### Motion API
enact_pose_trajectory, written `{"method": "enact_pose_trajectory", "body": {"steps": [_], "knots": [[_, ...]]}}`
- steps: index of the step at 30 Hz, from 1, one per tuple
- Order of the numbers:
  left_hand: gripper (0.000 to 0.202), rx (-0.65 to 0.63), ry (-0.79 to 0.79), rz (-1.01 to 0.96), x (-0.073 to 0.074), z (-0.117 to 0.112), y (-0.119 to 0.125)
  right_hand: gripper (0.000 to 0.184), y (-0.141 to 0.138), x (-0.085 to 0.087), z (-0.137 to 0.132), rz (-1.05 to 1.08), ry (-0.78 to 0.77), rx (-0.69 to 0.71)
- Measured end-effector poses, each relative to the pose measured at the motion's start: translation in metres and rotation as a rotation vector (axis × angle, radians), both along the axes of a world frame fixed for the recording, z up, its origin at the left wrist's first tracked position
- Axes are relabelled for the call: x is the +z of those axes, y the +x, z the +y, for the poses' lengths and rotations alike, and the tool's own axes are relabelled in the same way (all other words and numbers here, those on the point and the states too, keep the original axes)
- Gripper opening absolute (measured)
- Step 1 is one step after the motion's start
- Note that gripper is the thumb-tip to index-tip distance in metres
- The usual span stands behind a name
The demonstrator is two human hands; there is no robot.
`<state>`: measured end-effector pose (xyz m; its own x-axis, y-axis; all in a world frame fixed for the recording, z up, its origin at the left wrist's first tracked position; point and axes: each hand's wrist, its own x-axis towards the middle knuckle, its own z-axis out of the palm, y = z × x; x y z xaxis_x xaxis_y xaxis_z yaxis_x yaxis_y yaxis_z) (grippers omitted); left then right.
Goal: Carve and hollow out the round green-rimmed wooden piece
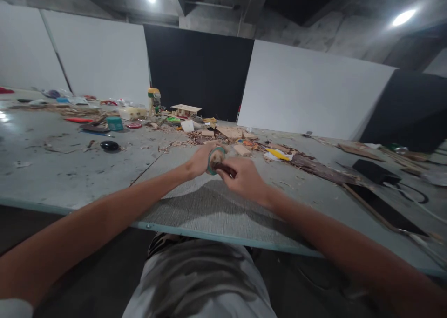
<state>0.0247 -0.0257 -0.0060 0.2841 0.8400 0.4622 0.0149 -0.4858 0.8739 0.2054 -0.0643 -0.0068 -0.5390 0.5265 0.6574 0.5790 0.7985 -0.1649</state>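
Observation:
Above the near middle of the table, my left hand [202, 159] is closed around a small round piece with a teal rim and a beige face [217, 156]. I cannot make out its exact kind. My right hand [244, 176] pinches a short dark brown stick-like piece [226, 169]. The tip of this brown piece meets the lower part of the round piece's face; whether it goes inside, I cannot tell. A small light wood block [242, 150] lies just beyond my hands, among wood shavings.
A black computer mouse [109, 145] lies left, near a teal box [114, 123]. Beyond are wood scraps [233, 132] and a yellow-lidded bottle [154, 101]. To the right are a yellow tool [279, 154], a long bark strip [321, 168], a phone [384, 208] and a black adapter [375, 172] with cables.

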Motion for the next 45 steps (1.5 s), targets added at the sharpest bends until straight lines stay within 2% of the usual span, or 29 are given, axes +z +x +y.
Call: {"method": "enact_pose_trajectory", "body": {"steps": [2,5,9,12,17,19,21,25,29,31,35,41,45], "knots": [[0.023,-0.006,-0.026,-0.023,0.000,0.000,0.000,0.013,-0.002,0.001,0.000,0.008,-0.024,-0.022],[0.030,-0.031,-0.107,-0.045,0.001,-0.002,0.001,0.019,-0.003,0.002,0.004,0.137,-0.109,-0.104],[0.028,-0.004,0.007,-0.174,0.002,-0.003,0.004,0.023,-0.009,0.003,0.005,0.335,-0.295,-0.089],[0.029,0.017,0.078,-0.220,0.002,-0.002,0.004,0.020,-0.014,0.001,0.003,0.413,-0.297,-0.045],[0.033,0.053,0.129,-0.154,-0.002,0.001,0.002,0.022,-0.015,-0.005,-0.001,0.328,-0.332,-0.044],[0.035,0.025,0.140,-0.170,-0.005,0.001,0.004,0.023,-0.013,-0.004,0.000,0.376,-0.307,-0.039],[0.035,-0.012,0.139,-0.190,-0.009,0.002,0.005,0.023,-0.011,-0.002,0.002,0.445,-0.211,-0.070],[0.029,-0.011,0.087,-0.180,-0.012,0.005,0.004,0.018,-0.009,0.001,0.001,0.240,-0.125,-0.029],[0.027,-0.003,0.133,-0.149,-0.011,0.006,0.003,0.020,-0.010,0.002,-0.001,0.301,-0.028,-0.064],[0.025,0.004,0.132,-0.121,-0.010,0.006,0.002,0.018,-0.010,0.000,-0.002,0.252,-0.040,-0.063],[0.031,0.021,-0.029,-0.183,-0.006,0.008,-0.003,0.013,-0.010,-0.009,-0.004,0.125,-0.164,-0.027],[0.031,0.020,-0.052,-0.355,0.000,0.011,-0.005,0.023,-0.008,-0.003,-0.003,0.234,-0.080,-0.047],[0.035,-0.022,-0.037,-0.266,-0.003,0.009,0.000,0.022,-0.004,0.007,0.000,0.384,-0.042,-0.070]]}}
